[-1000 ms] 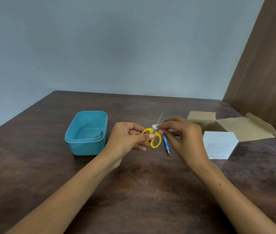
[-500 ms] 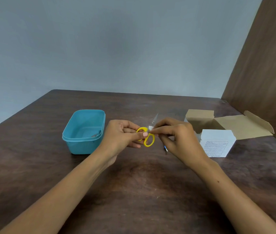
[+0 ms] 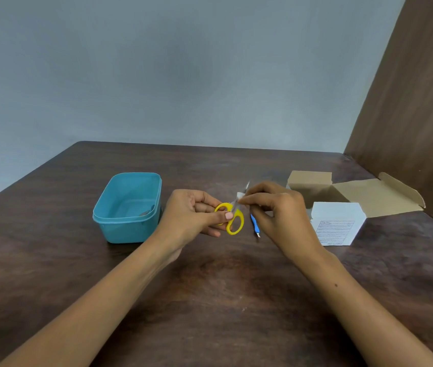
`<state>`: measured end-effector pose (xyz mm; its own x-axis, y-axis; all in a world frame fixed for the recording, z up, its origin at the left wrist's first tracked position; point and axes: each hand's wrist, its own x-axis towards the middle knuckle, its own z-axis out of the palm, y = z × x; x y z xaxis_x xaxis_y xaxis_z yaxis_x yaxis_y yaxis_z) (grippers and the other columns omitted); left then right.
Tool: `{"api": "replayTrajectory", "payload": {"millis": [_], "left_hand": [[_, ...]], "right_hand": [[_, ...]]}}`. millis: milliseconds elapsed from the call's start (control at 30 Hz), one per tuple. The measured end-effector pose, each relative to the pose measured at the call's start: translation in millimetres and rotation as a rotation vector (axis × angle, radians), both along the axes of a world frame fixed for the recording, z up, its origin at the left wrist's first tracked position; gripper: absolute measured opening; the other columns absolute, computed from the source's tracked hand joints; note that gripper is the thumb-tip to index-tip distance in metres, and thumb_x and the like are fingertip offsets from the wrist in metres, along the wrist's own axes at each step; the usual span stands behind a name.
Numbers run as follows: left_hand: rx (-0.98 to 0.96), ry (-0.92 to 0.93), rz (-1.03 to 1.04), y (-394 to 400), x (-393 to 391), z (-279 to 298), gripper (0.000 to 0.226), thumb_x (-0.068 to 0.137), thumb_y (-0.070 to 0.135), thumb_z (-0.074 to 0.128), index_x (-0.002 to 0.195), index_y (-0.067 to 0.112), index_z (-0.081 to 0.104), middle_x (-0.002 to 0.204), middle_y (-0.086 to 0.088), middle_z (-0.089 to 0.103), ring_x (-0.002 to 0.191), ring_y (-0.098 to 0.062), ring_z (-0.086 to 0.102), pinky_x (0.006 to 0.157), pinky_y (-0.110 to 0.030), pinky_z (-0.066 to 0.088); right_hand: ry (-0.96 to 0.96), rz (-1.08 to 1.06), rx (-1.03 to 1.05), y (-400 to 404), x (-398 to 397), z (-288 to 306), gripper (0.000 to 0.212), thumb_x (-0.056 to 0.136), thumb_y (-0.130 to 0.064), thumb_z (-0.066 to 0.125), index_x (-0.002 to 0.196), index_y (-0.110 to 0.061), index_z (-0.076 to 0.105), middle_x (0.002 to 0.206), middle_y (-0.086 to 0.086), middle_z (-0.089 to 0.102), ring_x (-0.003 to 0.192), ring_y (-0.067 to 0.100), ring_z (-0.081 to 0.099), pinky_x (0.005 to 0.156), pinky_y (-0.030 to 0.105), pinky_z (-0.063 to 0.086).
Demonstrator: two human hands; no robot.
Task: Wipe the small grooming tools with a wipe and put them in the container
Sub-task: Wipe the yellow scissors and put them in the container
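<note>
Head view — hands mid-table, container just left.

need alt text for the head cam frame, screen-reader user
Left hand holds yellow-handled scissors by the handles while the right hand pinches a white wipe on the blades, above a dark wooden table. A teal container sits left; a blue tool and open cardboard box right.

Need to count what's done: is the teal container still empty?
Not empty. The teal container stands open with no lid on, and a small greyish item lies at its bottom right; too small to identify.
</note>
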<state>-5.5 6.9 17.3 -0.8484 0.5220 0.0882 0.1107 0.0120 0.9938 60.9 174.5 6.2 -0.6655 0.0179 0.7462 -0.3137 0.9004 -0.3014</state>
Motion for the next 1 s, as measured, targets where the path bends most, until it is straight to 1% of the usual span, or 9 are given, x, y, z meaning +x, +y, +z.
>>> {"api": "replayTrajectory", "payload": {"millis": [100, 133, 233, 333, 400, 600, 800, 900, 1000], "left_hand": [[0.004, -0.023, 0.004, 2, 1, -2, 0.018, 0.072, 0.003, 0.077, 0.086, -0.003, 0.068, 0.076, -0.014, 0.074, 0.060, -0.015, 0.071, 0.046, -0.020, 0.053], [0.012, -0.038, 0.015, 2, 2, -2, 0.018, 0.072, 0.003, 0.077, 0.086, -0.003, 0.068, 0.076, -0.014, 0.075, 0.060, -0.015, 0.071, 0.046, -0.019, 0.054], [0.032, -0.055, 0.031, 4, 2, -4, 0.017, 0.072, 0.003, 0.077, 0.085, -0.002, 0.068, 0.073, -0.013, 0.074, 0.059, -0.014, 0.071, 0.047, -0.019, 0.054], [0.044, -0.046, 0.036, 3, 1, -4, 0.019, 0.071, 0.004, 0.078, 0.085, -0.002, 0.068, 0.074, -0.014, 0.074, 0.061, -0.014, 0.071, 0.048, -0.019, 0.054], [0.044, -0.031, 0.030, 2, 1, -4, 0.018, 0.071, 0.003, 0.078, 0.085, -0.002, 0.068, 0.076, -0.014, 0.074, 0.061, -0.013, 0.071, 0.047, -0.019, 0.053], [0.043, -0.003, -0.038, 3, 4, -4, 0.021, 0.074, 0.001, 0.075, 0.093, -0.006, 0.067, 0.080, -0.013, 0.075, 0.067, -0.015, 0.072, 0.049, -0.020, 0.054], [0.083, -0.049, -0.001, 4, 5, -5, 0.020, 0.076, 0.001, 0.074, 0.093, -0.006, 0.067, 0.081, -0.015, 0.075, 0.067, -0.017, 0.073, 0.050, -0.020, 0.055], [0.102, -0.078, 0.010, 5, 5, -4, 0.018, 0.078, 0.002, 0.072, 0.093, -0.006, 0.067, 0.078, -0.013, 0.075, 0.065, -0.016, 0.073, 0.049, -0.020, 0.055], [0.119, -0.095, 0.017, 5, 4, -3, 0.016, 0.079, 0.002, 0.071, 0.092, -0.005, 0.067, 0.072, -0.009, 0.075, 0.062, -0.014, 0.072, 0.048, -0.019, 0.055]], "right_hand": [[0.045, -0.088, -0.037, 0, -2, -3, 0.018, 0.078, 0.004, 0.065, 0.085, -0.009, 0.075, 0.084, 0.004, 0.067, 0.069, 0.016, 0.063, 0.061, 0.033, 0.053], [0.079, -0.097, -0.063, 0, -1, -2, 0.019, 0.077, 0.005, 0.066, 0.085, -0.009, 0.075, 0.084, 0.004, 0.067, 0.069, 0.016, 0.062, 0.061, 0.032, 0.053], [0.132, -0.028, -0.087, -4, 3, 3, 0.017, 0.079, 0.004, 0.067, 0.087, -0.010, 0.074, 0.085, 0.001, 0.069, 0.073, 0.010, 0.062, 0.065, 0.020, 0.051], [0.041, 0.043, -0.064, -11, 5, 4, 0.014, 0.078, -0.003, 0.068, 0.087, -0.013, 0.073, 0.082, -0.002, 0.071, 0.072, 0.009, 0.064, 0.064, 0.026, 0.054], [-0.004, 0.055, -0.072, -13, 5, 3, 0.014, 0.076, -0.005, 0.068, 0.085, -0.013, 0.074, 0.079, -0.004, 0.071, 0.070, 0.007, 0.064, 0.063, 0.027, 0.054], [0.043, -0.026, -0.123, -9, 4, 3, 0.010, 0.075, -0.005, 0.074, 0.082, -0.012, 0.074, 0.076, -0.002, 0.073, 0.066, 0.006, 0.064, 0.064, 0.015, 0.050], [0.009, 0.000, -0.170, -14, 6, 2, 0.008, 0.076, -0.004, 0.070, 0.081, -0.011, 0.071, 0.075, -0.002, 0.072, 0.069, 0.008, 0.064, 0.063, 0.015, 0.050], [-0.005, -0.010, -0.174, -15, 6, 2, 0.009, 0.075, -0.001, 0.071, 0.078, -0.009, 0.068, 0.071, -0.002, 0.070, 0.065, 0.008, 0.065, 0.060, 0.016, 0.050], [0.016, -0.007, -0.160, -15, 5, 2, 0.011, 0.073, 0.000, 0.072, 0.076, -0.008, 0.066, 0.071, -0.001, 0.070, 0.065, 0.008, 0.065, 0.061, 0.021, 0.051]]}}
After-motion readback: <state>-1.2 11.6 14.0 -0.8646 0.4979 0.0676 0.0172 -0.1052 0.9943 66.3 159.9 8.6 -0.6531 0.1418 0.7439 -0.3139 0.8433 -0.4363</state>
